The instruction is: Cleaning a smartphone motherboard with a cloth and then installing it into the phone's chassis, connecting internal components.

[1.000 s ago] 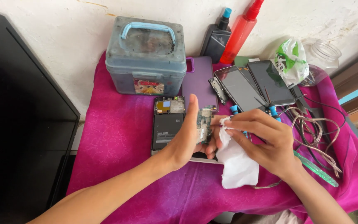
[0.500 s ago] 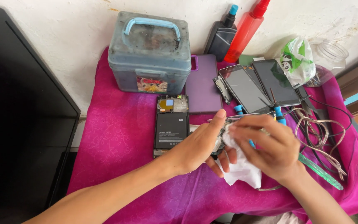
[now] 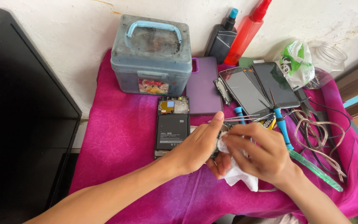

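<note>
I am holding a small circuit part [image 3: 219, 139] low in the middle of the worktop, over the magenta cloth [image 3: 121, 137]; most of it is hidden between my hands, so I cannot tell exactly what it is. My left hand [image 3: 195, 147] is cupping it from the left, thumb pointing up and the other fingers curled under it. My right hand [image 3: 260, 155] is pressing a crumpled white tissue [image 3: 239, 176] against the part, its fingers bent down and closed on the tissue, whose loose end is hanging below my palm. Just left of my left hand, an opened phone [image 3: 170, 126] is lying face down with its black battery and upper board showing. Behind it a grey-blue plastic box [image 3: 152, 62] with a light blue handle is standing against the wall, and a purple phone case [image 3: 204, 87] is lying flat just beside the box. Two dark-screened phones [image 3: 257, 89] are lying side by side behind my right hand. A blue-handled screwdriver [image 3: 281, 126] is lying just right of my right hand, with a green plastic tool [image 3: 315, 168] beyond it and a tangle of cables [image 3: 320, 137] nearer the edge. A black bottle [image 3: 222, 39] and a red spray bottle [image 3: 247, 31] are leaning at the wall, and a black screen [image 3: 17, 124] is filling the left side.
</note>
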